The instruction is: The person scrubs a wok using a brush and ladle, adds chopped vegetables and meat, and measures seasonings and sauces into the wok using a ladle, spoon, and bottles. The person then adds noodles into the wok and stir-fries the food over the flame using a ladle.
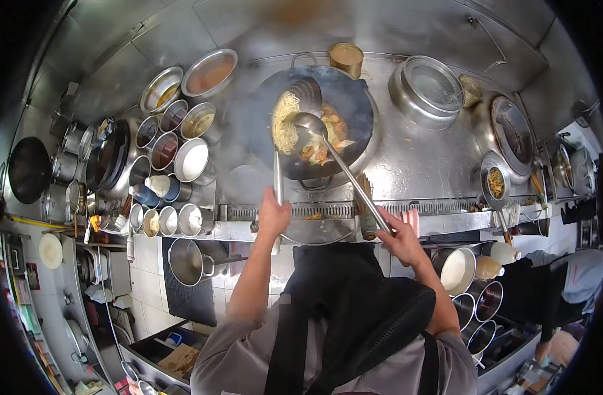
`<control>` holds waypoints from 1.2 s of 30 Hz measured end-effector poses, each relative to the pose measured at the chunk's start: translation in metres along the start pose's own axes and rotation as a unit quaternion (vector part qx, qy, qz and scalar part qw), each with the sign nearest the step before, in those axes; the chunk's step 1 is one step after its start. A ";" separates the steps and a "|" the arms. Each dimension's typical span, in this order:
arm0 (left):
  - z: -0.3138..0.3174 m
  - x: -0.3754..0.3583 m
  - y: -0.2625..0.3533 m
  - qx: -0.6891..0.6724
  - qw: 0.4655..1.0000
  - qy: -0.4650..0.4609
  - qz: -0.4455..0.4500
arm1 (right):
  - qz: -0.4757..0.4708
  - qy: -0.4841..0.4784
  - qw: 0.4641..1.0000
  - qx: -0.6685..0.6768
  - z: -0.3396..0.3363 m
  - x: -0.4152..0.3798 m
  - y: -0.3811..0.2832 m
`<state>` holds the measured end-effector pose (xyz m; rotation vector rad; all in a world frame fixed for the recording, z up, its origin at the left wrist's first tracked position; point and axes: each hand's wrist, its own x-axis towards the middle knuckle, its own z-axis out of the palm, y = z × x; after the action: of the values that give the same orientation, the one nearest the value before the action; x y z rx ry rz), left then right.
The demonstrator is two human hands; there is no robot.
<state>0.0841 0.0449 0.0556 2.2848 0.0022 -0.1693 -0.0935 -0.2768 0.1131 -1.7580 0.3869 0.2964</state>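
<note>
My left hand [275, 214] is closed around the handle of a perforated skimmer [306, 94]. The skimmer is over the dark wok [258, 99], and a pale heap of noodles [286, 125] lies along its left side. In my right hand [401, 238] is the long handle of a metal ladle [337, 156]. The ladle's bowl is at the middle of the wok, right by the noodles. Mixed cooked pieces [318, 153], orange and whitish, sit in the wok to the right of the noodles. Steam blurs the wok's left part.
Steel pots of sauces and a white powder [196, 158] stand left of the wok. A brass-coloured tin [346, 58] is behind it, and a large lidded pot [428, 91] to the right. A bamboo brush [365, 214] leans at the front edge. Another person [565, 283] is at the far right.
</note>
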 end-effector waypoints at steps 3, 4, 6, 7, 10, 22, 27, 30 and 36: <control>0.002 0.008 0.006 0.078 0.996 0.033 0.031 | -0.023 0.052 0.994 -0.094 -0.018 -0.004 0.010; 0.002 0.009 0.008 0.100 0.993 0.044 0.033 | -0.071 0.079 0.989 -0.107 -0.025 -0.008 0.020; 0.000 0.011 0.013 0.134 0.989 0.057 0.033 | -0.023 0.082 0.992 -0.096 -0.039 -0.021 0.028; 0.001 0.011 0.018 0.145 0.987 0.059 0.032 | 0.001 0.083 0.992 -0.092 -0.046 -0.025 0.027; 0.014 0.009 0.028 0.166 0.984 0.043 0.040 | 0.034 0.019 0.998 0.046 -0.033 -0.012 0.009; -0.061 -0.044 -0.013 0.049 0.974 0.216 0.044 | -0.036 0.109 0.989 -0.093 -0.033 0.033 0.023; -0.082 -0.085 -0.073 -0.202 0.959 0.110 -0.168 | -0.037 0.137 0.988 -0.066 -0.020 0.103 -0.008; -0.083 -0.098 -0.109 -0.395 0.891 0.047 -0.218 | -0.050 0.041 0.998 0.001 -0.011 0.153 -0.024; -0.079 -0.101 -0.180 -0.620 0.724 -0.056 -0.296 | -0.030 -0.088 0.990 -0.103 -0.005 0.155 -0.063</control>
<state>-0.0166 0.2285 -0.0153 0.8408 0.6077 -0.4672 0.0734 -0.2850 0.1080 -1.9245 0.1813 0.4586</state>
